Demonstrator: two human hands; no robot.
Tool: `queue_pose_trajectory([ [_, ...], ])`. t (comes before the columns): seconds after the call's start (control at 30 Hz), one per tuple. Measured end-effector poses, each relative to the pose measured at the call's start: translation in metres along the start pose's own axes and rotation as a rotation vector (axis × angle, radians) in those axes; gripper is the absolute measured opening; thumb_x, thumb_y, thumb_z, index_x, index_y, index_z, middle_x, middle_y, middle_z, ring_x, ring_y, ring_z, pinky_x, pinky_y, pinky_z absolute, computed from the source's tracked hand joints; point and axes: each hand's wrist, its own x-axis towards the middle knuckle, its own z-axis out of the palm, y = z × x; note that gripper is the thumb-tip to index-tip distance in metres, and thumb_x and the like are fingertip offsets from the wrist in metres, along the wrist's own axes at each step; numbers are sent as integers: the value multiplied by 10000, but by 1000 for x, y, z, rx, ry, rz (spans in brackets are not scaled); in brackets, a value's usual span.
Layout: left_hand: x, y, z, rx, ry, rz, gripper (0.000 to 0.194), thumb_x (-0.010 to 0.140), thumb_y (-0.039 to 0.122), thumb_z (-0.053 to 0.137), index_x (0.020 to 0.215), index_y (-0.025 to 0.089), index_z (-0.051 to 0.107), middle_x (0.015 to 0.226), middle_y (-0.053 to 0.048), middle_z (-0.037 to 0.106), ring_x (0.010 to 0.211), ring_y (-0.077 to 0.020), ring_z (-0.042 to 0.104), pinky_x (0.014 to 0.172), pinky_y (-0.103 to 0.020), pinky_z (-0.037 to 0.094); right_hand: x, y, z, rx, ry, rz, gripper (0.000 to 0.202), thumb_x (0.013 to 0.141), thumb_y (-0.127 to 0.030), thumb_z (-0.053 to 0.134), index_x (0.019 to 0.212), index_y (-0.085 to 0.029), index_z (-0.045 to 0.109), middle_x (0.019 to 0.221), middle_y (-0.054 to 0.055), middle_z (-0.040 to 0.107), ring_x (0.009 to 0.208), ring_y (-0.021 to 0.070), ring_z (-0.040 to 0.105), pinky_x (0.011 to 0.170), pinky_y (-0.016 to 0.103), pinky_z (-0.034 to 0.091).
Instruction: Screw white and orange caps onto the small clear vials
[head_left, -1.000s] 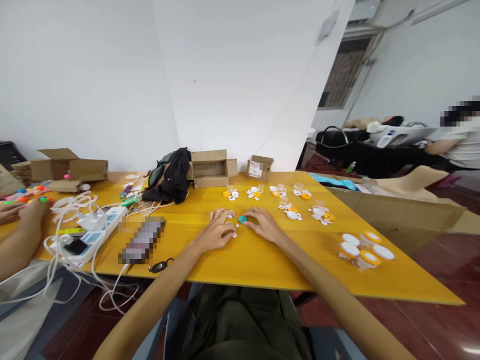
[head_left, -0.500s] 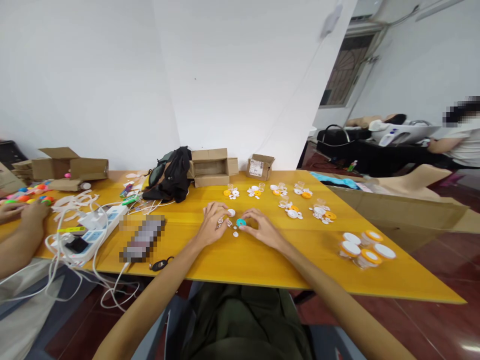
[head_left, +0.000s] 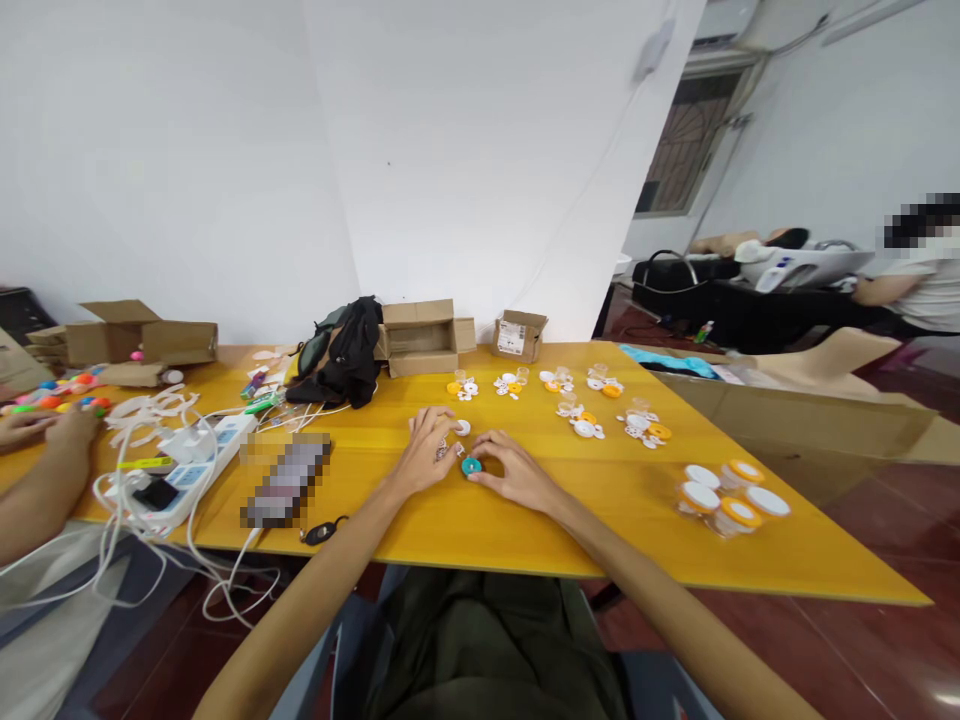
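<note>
Between my hands, a small teal disc [head_left: 471,466] is pinched by the thumb and fingers of my right hand [head_left: 514,470], low over the table. My left hand [head_left: 427,450] rests just to the left with its fingers bent over small white parts [head_left: 450,450]; what exactly it grips is too small to tell. A white round piece [head_left: 463,428] lies beyond the left fingertips. Farther back are groups of white and orange parts with clear cups [head_left: 585,424]. Several clear jars with white and orange lids [head_left: 739,510] stand together at the right.
On the left of the table [head_left: 525,545] lie a power strip [head_left: 199,470] with tangled cables, a phone [head_left: 289,482] and a key fob [head_left: 321,532]. A black bag [head_left: 349,350] and open boxes [head_left: 420,340] stand behind. Another person's hands [head_left: 71,430] are at far left.
My right hand has moved left and slightly nearer with the teal disc, over where small white pieces showed. My left hand has barely moved.
</note>
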Motion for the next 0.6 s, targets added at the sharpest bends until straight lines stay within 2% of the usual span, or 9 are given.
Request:
queue_pose_trajectory([
  [0.17, 0, -2, 3, 8, -21, 13, 266, 885, 247, 522, 1133, 270, 615, 1239, -80, 522, 1156, -273, 445, 948, -435, 385, 0, 1, 0, -71, 19, 4, 86, 826, -270, 695, 900, -249, 656, 973, 42, 629, 937, 215, 615, 864, 372, 502],
  [0.33, 1, -8, 7, 40, -23, -10, 282, 909, 279, 502, 1170, 280, 610, 1311, -91, 470, 1201, -287, 417, 968, -461, 390, 10, 9, -3, -102, 44, 73, 74, 829, -239, 665, 899, -237, 644, 1008, 50, 635, 957, 215, 625, 877, 373, 508],
  [0.6, 4, -11, 9, 130, -124, 16, 303, 913, 258, 503, 1195, 296, 605, 1377, -104, 419, 1234, -308, 386, 983, -529, 383, 19, 20, -3, -79, 50, 61, 88, 814, -231, 670, 898, -238, 647, 1025, 56, 641, 976, 221, 631, 904, 393, 508],
])
